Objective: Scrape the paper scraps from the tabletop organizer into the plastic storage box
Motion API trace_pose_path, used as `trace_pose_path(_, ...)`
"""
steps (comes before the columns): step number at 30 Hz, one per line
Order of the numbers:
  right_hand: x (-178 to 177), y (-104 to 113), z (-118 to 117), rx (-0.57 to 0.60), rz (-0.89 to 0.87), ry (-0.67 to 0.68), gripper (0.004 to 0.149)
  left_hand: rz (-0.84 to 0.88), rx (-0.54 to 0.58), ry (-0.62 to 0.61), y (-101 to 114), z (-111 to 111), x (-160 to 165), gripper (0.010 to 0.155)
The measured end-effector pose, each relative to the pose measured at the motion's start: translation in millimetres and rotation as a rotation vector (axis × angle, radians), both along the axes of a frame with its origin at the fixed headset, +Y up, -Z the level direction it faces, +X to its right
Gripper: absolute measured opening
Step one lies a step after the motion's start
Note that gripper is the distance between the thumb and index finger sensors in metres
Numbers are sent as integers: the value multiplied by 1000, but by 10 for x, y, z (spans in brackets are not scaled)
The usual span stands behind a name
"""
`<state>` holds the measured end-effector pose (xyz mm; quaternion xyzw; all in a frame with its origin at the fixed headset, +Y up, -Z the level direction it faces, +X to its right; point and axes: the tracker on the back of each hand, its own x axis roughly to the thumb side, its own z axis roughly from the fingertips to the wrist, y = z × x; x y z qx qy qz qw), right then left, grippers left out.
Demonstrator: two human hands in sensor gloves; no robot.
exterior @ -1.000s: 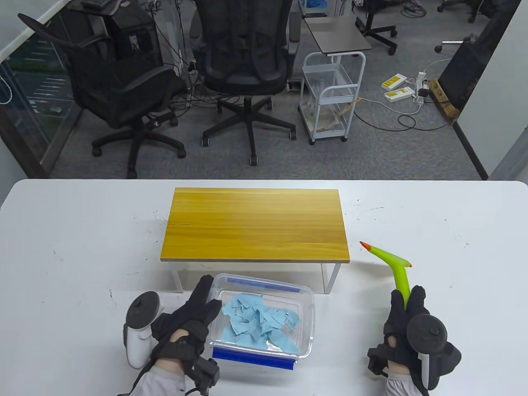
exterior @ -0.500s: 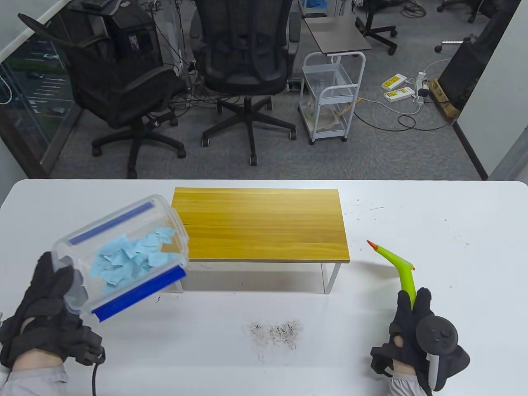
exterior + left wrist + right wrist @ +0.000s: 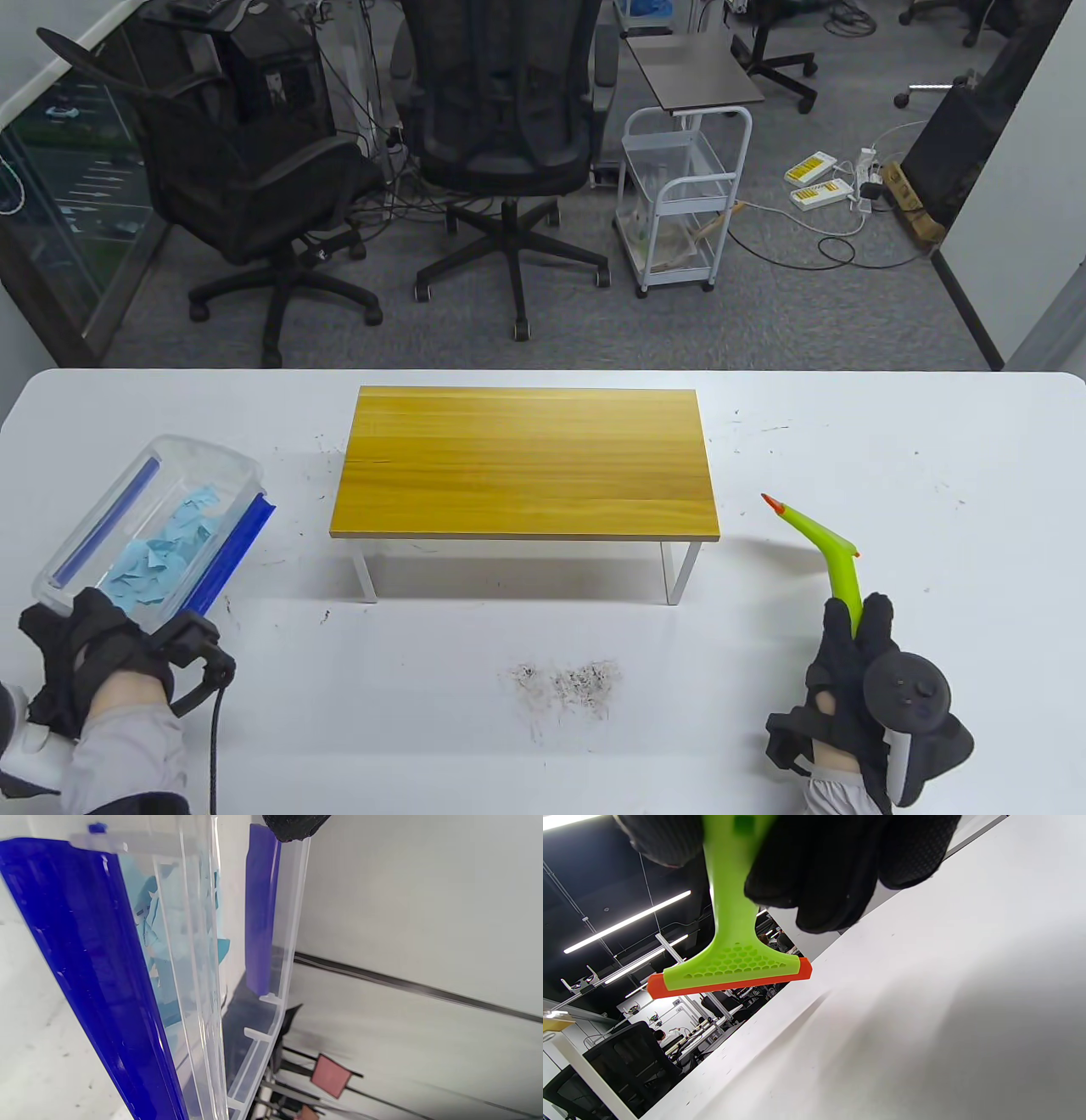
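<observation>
My left hand (image 3: pixel 93 662) grips the near end of the clear plastic storage box (image 3: pixel 144 526) with blue clips at the table's left. Blue paper scraps (image 3: pixel 165 552) lie inside it. The left wrist view shows the box (image 3: pixel 195 955) close up, with one fingertip (image 3: pixel 295 825) on its rim. The wooden tabletop organizer (image 3: pixel 526 463) stands mid-table with a bare top. My right hand (image 3: pixel 857 679) holds the handle of a green scraper (image 3: pixel 819 543) with an orange blade, raised above the table at the right. The scraper (image 3: pixel 729 963) also shows in the right wrist view.
A patch of dark specks (image 3: pixel 564 683) marks the white table (image 3: pixel 543 747) in front of the organizer. Office chairs (image 3: pixel 501 127) and a white cart (image 3: pixel 679 195) stand on the floor beyond the far edge.
My left hand carried the box of scraps from in front of the organizer up and to the left, then lowered it at the table's left. The right hand with the scraper barely shifted.
</observation>
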<state>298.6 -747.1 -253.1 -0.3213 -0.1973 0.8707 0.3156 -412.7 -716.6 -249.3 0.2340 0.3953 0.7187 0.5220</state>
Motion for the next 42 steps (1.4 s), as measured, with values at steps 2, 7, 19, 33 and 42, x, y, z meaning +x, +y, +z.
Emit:
trace_pose_path(2,7,-2,-2,-3,-4,3,63,-1,-40,1,-161,-64,120,70)
trace_pose_path(7,17,3,2,-2,-9,3,63,-51,-55,13,-432,-199,384,70)
trace_pose_path(19,42,6,6,10,-29,0,63,-76,-111,122,-639,-193,476,70)
trace_pose_path(33,46,-1,4,13,-30,11,63,-79,-140,67,-453,25,254,71)
trace_pose_path(42,37,-9,2,1,-5,11,63,-719,-19,-175,424,-24,298,69)
